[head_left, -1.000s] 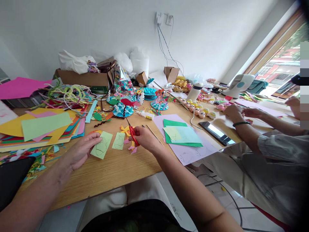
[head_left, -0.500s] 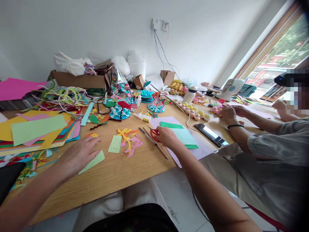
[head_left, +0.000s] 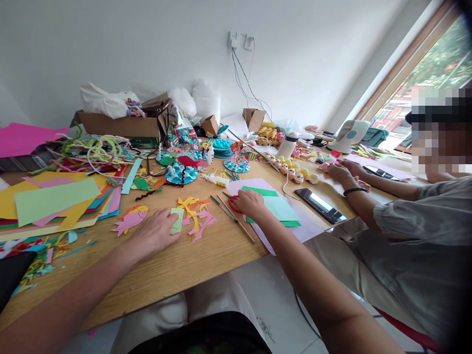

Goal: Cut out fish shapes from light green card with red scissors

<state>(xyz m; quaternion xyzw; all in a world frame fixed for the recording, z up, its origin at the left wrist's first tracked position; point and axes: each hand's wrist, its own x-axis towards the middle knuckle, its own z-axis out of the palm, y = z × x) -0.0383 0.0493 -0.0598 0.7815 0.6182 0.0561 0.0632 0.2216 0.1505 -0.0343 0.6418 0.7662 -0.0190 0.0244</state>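
Light green is the small paper piece (head_left: 177,221) on the wooden table (head_left: 158,275), and a drawn line shows on it. The left hand (head_left: 157,233) lies over its left part, fingers extended and quite near together; I cannot tell if they pinch it. Just right of this piece are orange and pink paper scraps (head_left: 202,222). To its left, a pink paper fish (head_left: 133,219) rests over orange paper. The right hand (head_left: 251,203) touches the red handles of the scissors (head_left: 235,203), its fingers bent; whether they are closed on the handles, I cannot tell. A pen (head_left: 224,208) and a thin stick (head_left: 241,225) lie between scraps and purple sheet (head_left: 309,227). Farther right is a phone (head_left: 320,205).
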